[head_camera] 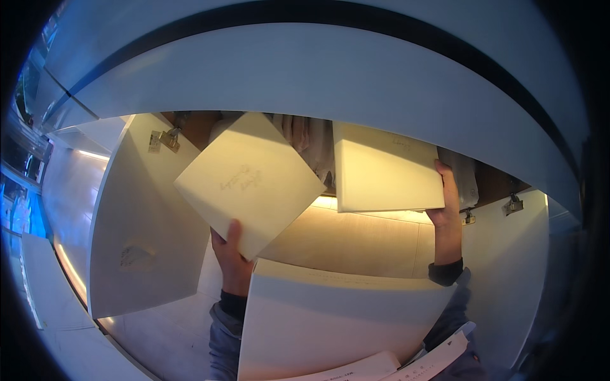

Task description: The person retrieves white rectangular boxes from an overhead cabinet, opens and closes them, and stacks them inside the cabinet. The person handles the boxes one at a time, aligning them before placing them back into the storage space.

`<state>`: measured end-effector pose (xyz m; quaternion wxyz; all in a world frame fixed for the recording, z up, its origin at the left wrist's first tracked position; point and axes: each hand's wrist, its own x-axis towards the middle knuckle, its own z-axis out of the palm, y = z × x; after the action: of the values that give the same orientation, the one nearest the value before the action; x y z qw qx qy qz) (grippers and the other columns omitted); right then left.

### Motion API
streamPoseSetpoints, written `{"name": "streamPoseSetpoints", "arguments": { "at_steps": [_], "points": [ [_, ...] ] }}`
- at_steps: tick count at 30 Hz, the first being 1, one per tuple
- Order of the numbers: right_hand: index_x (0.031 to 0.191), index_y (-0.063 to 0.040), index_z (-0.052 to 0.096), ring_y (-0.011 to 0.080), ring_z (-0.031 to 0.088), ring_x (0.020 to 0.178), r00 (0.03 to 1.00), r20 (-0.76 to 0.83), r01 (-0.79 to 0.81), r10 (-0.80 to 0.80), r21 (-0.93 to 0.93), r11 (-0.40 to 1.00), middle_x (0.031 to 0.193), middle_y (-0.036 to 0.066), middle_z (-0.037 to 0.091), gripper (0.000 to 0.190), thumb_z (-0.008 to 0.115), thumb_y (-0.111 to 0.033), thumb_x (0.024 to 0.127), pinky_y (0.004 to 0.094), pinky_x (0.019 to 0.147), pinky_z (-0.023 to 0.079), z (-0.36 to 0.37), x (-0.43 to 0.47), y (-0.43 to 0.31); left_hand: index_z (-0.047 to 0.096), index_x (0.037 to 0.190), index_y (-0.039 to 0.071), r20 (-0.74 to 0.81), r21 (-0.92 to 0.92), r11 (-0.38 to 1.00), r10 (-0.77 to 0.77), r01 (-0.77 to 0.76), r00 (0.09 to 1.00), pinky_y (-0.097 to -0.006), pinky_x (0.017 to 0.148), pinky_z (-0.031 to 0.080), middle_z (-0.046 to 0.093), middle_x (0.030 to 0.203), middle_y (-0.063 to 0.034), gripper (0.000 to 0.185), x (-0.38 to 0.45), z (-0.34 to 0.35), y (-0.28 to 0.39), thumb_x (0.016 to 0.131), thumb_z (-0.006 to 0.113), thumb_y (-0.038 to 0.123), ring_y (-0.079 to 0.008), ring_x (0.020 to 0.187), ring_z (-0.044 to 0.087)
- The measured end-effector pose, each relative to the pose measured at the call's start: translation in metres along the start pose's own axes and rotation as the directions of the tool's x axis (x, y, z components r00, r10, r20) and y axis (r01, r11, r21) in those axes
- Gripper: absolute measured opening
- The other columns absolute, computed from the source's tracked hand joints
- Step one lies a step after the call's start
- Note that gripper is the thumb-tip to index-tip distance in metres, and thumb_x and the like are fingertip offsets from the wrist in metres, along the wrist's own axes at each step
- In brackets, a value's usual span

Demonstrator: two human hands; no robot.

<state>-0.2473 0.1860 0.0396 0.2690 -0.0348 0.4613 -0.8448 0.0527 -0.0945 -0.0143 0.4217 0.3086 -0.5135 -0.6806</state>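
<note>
My left hand (232, 257) grips the lower corner of a square white box (250, 181), turned like a diamond, with faint markings on its face. A second white box (388, 166) is in my right hand (445, 195), fingers at its right edge; its top reaches under the cabinet's front edge. Behind the two boxes, several plastic-wrapped items (319, 143) show inside the open cabinet. A large white box (343, 319) stands nearest me, between my forearms, and hides part of them.
Open cabinet doors with metal hinges stand at left (147, 228) and right (505, 266). The white cabinet front (305, 71) spans the space above my hands. Printed white packaging (429, 362) lies at the bottom. Warm light falls on the floor (352, 238).
</note>
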Motion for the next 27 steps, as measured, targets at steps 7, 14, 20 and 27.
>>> {"name": "streamPoseSetpoints", "arguments": {
  "at_steps": [7,14,20,27],
  "points": [
    [0.099,0.002,0.062,0.0102,0.06,0.078,0.994,-0.011,0.09,-0.108,-0.468,0.879,0.087,0.005,0.065,0.023,0.058,-0.02,0.092,0.0236,0.07,0.048,0.054,-0.021,0.017,0.048,0.132,0.011,0.406,-0.447,0.67,-0.438,0.592,0.802,-0.0376,0.103,0.043,0.055,0.129,-0.0049,0.051,-0.004,0.012,0.016,0.093,0.055,0.044,-0.0197,0.12,0.052],
    [0.122,-0.002,0.052,0.0113,0.059,0.087,0.901,0.43,0.19,0.058,-0.512,0.838,0.093,0.006,0.063,0.031,0.05,-0.022,0.099,0.0257,0.077,0.048,0.084,-0.035,0.057,0.044,0.132,-0.001,0.5,-0.219,0.723,-0.493,0.655,0.712,-0.039,0.092,0.05,0.057,0.123,-0.0162,0.057,-0.023,0.034,0.022,0.085,0.066,0.023,-0.0262,0.107,0.059],
    [0.127,0.003,0.053,0.0202,0.06,0.101,0.873,0.48,0.357,0.084,-0.747,0.562,0.116,0.013,0.062,0.046,0.051,-0.033,0.097,0.0338,0.089,0.048,0.108,0.001,-0.013,0.055,0.119,-0.006,0.633,0.169,0.784,-0.55,0.597,0.544,-0.0345,0.085,0.051,0.062,0.111,-0.0169,0.051,0.002,0.011,0.012,0.078,0.074,0.017,-0.0232,0.1,0.062],
    [0.109,0.008,0.059,0.0292,0.065,0.086,0.69,0.471,0.378,0.55,-0.882,0.281,0.095,0.022,0.066,0.054,0.064,-0.041,0.086,0.039,0.076,0.05,0.126,-0.014,0.028,0.059,0.115,-0.007,0.617,0.332,0.787,-0.598,0.52,0.512,-0.0319,0.088,0.047,0.064,0.107,-0.0113,0.046,-0.004,0.026,-0.001,0.084,0.071,0.024,-0.019,0.102,0.059]
  ]
}}
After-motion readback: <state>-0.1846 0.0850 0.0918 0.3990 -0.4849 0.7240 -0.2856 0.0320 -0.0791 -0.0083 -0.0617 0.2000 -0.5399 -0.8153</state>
